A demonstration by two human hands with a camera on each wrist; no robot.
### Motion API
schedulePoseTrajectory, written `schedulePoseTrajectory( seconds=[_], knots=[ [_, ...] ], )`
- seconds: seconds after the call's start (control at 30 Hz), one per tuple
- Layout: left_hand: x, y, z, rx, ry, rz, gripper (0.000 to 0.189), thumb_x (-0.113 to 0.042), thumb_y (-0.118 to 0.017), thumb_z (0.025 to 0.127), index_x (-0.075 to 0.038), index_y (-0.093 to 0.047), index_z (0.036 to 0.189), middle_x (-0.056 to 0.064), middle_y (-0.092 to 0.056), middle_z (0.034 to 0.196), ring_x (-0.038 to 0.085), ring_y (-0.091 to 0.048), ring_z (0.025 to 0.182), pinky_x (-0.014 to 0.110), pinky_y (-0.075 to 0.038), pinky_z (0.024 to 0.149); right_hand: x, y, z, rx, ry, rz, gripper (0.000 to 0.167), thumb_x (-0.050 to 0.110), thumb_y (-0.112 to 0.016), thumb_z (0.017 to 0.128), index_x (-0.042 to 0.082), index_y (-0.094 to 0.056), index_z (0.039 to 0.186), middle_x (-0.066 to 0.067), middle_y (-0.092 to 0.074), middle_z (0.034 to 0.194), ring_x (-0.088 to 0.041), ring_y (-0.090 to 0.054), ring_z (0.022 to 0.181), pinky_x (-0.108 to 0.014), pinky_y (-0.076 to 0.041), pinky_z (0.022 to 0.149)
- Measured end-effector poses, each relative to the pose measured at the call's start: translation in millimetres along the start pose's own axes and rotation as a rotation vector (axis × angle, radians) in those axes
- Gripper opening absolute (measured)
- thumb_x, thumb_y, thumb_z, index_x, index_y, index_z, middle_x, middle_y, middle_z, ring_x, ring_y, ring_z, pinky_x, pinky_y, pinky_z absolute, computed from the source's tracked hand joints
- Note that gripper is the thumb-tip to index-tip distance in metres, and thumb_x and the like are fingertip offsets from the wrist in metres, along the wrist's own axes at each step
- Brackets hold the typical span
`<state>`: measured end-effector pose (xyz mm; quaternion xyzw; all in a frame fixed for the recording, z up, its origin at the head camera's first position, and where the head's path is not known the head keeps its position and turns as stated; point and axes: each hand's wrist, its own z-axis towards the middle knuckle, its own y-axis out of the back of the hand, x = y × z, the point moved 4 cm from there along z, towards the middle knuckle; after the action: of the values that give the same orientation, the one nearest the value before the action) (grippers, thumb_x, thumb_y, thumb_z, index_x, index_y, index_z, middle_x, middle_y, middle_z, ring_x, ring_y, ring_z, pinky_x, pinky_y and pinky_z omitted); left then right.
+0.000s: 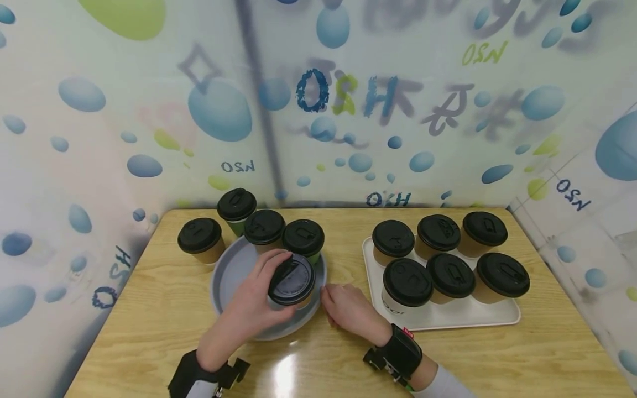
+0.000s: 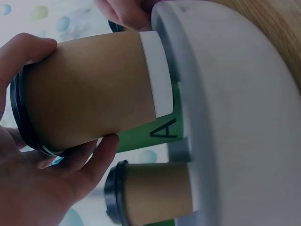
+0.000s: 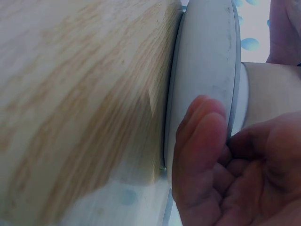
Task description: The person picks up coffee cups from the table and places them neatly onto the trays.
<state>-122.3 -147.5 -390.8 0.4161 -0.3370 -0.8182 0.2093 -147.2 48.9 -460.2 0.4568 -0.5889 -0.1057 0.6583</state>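
My left hand [image 1: 254, 293] grips a brown paper coffee cup [image 2: 94, 89] near its black lid [image 1: 293, 281]. This cup is over the front right of a round grey tray [image 1: 226, 282]; whether its white base touches the tray cannot be told. At the tray's right rim, my right hand [image 1: 350, 309] holds the edge with curled fingers [image 3: 202, 141]. Behind the gripped cup, a green cup with a black lid [image 1: 303, 237] and a brown cup with a black lid [image 1: 264, 228] stand on the tray.
Left of the round tray stands a brown lidded cup [image 1: 201, 240], and behind it a green lidded cup [image 1: 236, 207]. A white rectangular tray [image 1: 463, 318] at the right carries several lidded cups. A patterned curtain [image 1: 323, 155] hangs behind the wooden table [image 1: 144, 309].
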Motion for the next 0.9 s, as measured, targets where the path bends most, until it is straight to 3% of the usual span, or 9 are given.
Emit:
schedulePoseTrajectory(
  seconds=[0.2,0.47,0.9],
  knots=[
    [1.1,-5.6,1.8,0.038,0.034,-0.017,0.096,-0.013,-0.096,0.063,-0.005,-0.045,0.144,0.016,-0.047,0.147,0.033,-0.054,0.13,0.051,-0.051,0.1,1,1,0.0,-0.007,0.004,-0.008,0.045,0.02,-0.041,0.111,0.017,-0.055,0.069,0.013,-0.051,0.048,-0.008,-0.048,0.043,-0.026,-0.037,0.047],
    [3.5,-4.9,-3.3,0.074,0.046,-0.016,0.095,-0.012,-0.097,0.062,-0.009,-0.048,0.142,0.015,-0.041,0.143,0.032,-0.056,0.121,0.05,-0.055,0.09,1,1,-0.6,-0.017,0.019,-0.012,0.045,0.019,-0.041,0.111,0.017,-0.055,0.068,0.013,-0.05,0.047,-0.008,-0.048,0.043,-0.027,-0.037,0.048],
    [11.6,-12.8,-4.5,0.137,-0.005,-0.061,0.099,-0.01,-0.096,0.062,-0.003,-0.042,0.144,0.015,-0.045,0.143,0.029,-0.054,0.127,0.049,-0.05,0.102,1,1,-0.2,-0.01,-0.002,-0.02,0.044,0.019,-0.041,0.111,0.016,-0.055,0.069,0.012,-0.052,0.049,-0.007,-0.05,0.044,-0.027,-0.04,0.05]
  ],
)
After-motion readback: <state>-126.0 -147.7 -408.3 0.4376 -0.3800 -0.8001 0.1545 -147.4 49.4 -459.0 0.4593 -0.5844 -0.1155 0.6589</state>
